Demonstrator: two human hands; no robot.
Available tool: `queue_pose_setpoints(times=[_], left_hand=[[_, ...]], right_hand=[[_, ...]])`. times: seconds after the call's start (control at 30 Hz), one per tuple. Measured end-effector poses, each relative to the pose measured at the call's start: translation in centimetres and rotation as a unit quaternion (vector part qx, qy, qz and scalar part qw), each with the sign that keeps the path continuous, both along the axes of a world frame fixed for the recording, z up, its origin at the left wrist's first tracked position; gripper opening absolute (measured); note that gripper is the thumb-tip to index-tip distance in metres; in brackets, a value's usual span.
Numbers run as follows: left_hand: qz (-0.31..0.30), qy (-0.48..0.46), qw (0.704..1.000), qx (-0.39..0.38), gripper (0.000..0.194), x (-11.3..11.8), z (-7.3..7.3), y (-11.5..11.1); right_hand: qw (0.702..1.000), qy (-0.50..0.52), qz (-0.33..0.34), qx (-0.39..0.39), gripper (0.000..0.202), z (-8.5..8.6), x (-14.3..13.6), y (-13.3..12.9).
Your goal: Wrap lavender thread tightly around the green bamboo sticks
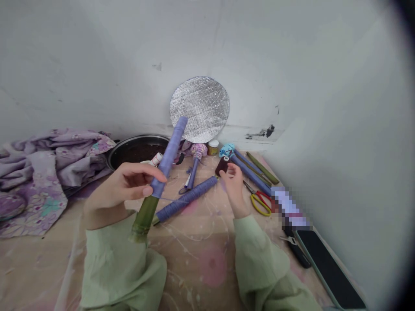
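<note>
A green bamboo stick, its upper part wrapped in purple strip (171,151), stands tilted in my left hand (132,185), whose thumb and fingers pinch it near the lower end of the wrapping. Bare green stem shows below. My right hand (234,185) is at a dark spool (222,166), fingers curled around its right side. A thin purple strand runs rightward from the stick. Beneath, a purple-wound stick (186,199) lies diagonally on the flowered cloth, its upper end near the spool.
Purple floral fabric (48,172) and a dark round pan (139,140) lie left. A silver disc (201,108) leans on the wall. Scissors (259,203), bamboo sticks (264,168), a jar (213,147), a blue cloth-topped stick (251,170) and a phone (329,270) are rightward.
</note>
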State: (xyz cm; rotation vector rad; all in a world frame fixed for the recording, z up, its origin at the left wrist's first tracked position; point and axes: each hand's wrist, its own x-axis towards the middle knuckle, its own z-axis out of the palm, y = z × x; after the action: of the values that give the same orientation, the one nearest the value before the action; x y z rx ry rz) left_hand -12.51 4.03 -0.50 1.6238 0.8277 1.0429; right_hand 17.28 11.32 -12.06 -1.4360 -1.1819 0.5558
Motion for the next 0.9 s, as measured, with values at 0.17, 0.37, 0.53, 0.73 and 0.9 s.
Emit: queue_pose_setpoints(times=[0.17, 0.37, 0.53, 0.73, 0.9], left_hand=[[0.009, -0.078, 0.996, -0.028, 0.024, -0.2, 0.0, -0.5], [0.010, -0.056, 0.998, -0.005, 0.022, -0.7, 0.2, -0.6], [-0.001, -0.057, 0.998, -0.008, 0.024, -0.7, 0.1, -0.3], [-0.003, -0.062, 0.998, -0.022, 0.024, -0.1, 0.2, -0.4], [-0.015, -0.059, 0.998, -0.016, 0.024, -0.1, 0.3, -0.5]], right_hand=[[0.996, -0.049, -0.066, -0.035, 0.036, -3.7, 2.5, 3.8], [0.996, -0.063, -0.056, -0.029, 0.036, -5.8, 2.4, 6.1], [0.999, -0.020, -0.033, -0.019, 0.036, -6.3, 2.5, 7.5], [0.997, 0.075, -0.010, -0.007, 0.036, -5.3, 3.1, 7.1], [0.977, 0.207, 0.051, 0.007, 0.035, -3.0, 3.8, 5.9]])
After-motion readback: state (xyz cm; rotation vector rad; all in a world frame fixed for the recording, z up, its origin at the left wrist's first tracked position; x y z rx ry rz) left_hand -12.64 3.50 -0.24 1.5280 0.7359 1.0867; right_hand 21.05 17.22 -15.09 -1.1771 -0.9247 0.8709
